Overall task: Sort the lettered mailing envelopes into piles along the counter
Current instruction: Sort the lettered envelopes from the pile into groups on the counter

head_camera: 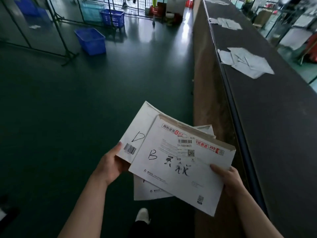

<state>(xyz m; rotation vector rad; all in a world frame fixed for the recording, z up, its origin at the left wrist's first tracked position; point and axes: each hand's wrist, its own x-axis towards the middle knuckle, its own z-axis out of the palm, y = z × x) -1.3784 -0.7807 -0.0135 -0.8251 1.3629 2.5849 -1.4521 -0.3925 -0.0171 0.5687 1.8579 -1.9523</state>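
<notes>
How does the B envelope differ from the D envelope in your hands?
The B envelope lies on top, pinched by the right hand; the D envelope sits partly covered beneath, gripped by the left hand. B carries a red printed banner; D's visible part is plain. Both are white with barcodes.

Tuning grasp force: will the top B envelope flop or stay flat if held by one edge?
The B envelope probably stays fairly flat: it juts past the right hand without drooping. Its torn top edge bows slightly, so likely thin card. The smooth face may slide off the D envelope.
</notes>
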